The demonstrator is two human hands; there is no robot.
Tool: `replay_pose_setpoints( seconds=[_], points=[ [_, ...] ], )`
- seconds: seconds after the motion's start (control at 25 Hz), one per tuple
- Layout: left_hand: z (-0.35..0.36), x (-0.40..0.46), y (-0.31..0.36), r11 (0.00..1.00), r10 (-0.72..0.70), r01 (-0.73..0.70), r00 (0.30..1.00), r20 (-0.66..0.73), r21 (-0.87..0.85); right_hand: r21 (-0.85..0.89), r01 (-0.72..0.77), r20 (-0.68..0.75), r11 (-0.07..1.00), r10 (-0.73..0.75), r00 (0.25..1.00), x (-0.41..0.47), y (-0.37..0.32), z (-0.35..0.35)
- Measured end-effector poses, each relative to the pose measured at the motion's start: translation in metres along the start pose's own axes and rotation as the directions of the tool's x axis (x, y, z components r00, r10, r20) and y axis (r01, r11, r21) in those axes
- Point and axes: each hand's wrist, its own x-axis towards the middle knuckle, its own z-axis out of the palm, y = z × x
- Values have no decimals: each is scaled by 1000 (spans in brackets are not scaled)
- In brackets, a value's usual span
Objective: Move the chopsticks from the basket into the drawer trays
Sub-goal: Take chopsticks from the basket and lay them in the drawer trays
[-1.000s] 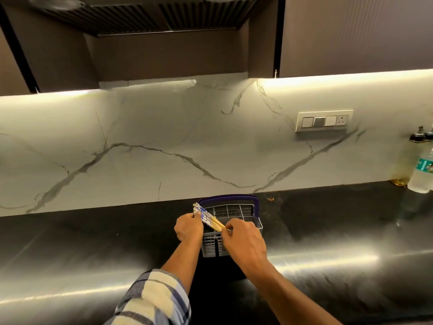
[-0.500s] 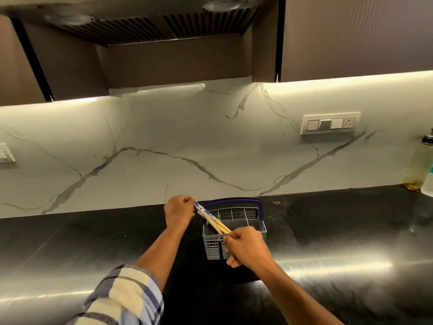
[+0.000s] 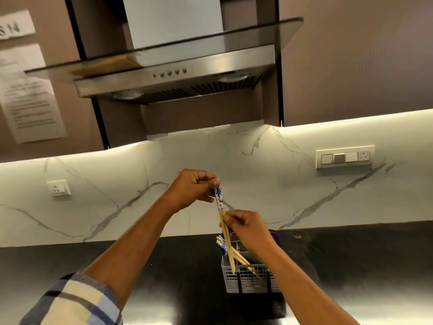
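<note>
Head view: chopsticks (image 3: 223, 227) pinched upright between both hands' fingers (image 3: 216, 182).

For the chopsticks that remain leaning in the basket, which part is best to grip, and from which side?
Grip the remaining chopsticks at their blue-patterned upper ends, coming from above and the left. Those ends lean out past the grey basket rim on the left, free to pinch, while the thin tips sit inside among the dividers.

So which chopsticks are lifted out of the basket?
The blue-patterned wooden pair pinched by both hands; the others lean in the grey slotted basket.
</note>
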Motion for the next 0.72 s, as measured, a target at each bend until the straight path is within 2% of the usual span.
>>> replay_pose_setpoints(
  seconds=[0.08,0.16,0.48,0.72],
  points=[
    [-4,-5,15,1000,24,-24,1000,7,11,201,-44,111,979,22,994,-4,-7,-4],
    [-7,-9,26,999,38,-38,999,0,11,261,-27,161,965,-16,987,-7,-12,-10],
    [-1,-25,40,991,102,-112,987,-123,-77,216,36,138,976,-67,988,-15,-37,-15],
    [-7,-32,40,981,150,-161,983,-105,-107,198,29,93,980,-49,994,-27,-48,-8]
  ],
)
